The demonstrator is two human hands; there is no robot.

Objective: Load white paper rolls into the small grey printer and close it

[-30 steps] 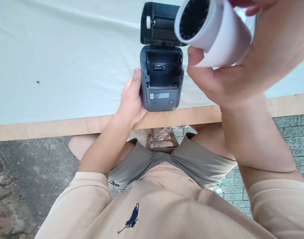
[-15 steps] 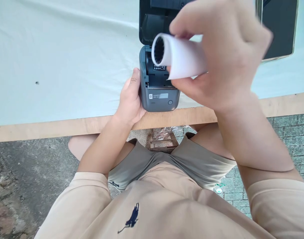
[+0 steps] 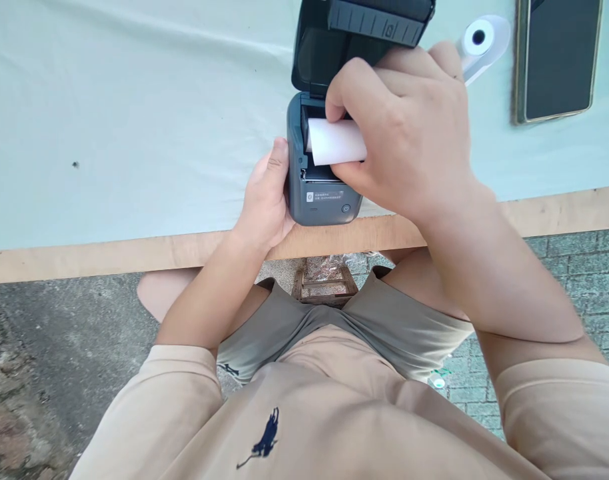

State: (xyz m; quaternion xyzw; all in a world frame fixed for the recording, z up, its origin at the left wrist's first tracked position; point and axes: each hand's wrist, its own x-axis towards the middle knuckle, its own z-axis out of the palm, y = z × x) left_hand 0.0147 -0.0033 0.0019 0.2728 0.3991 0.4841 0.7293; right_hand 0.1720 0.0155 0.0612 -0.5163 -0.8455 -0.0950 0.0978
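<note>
A dark grey label printer [image 3: 326, 199] stands near the table's front edge, its lid [image 3: 318, 50] swung up and back. My left hand [image 3: 267, 193] is closed around the printer's left side, thumb along the edge. Between the thumb and fingers of my right hand [image 3: 409, 133] is a white paper roll [image 3: 336, 142], lying partly inside the open compartment with its loose end toward me. The roll's right end is hidden behind my right hand.
Beyond my right hand another white paper roll [image 3: 477, 50] rests on the pale table cover [image 3: 159, 120]. A phone-like dark device [image 3: 559, 60] lies farther right. The wooden table edge [image 3: 109, 260] runs in front of my lap.
My right hand has lowered the paper roll into the printer's compartment. The printer has shifted slightly right, and the other roll has come into view.
</note>
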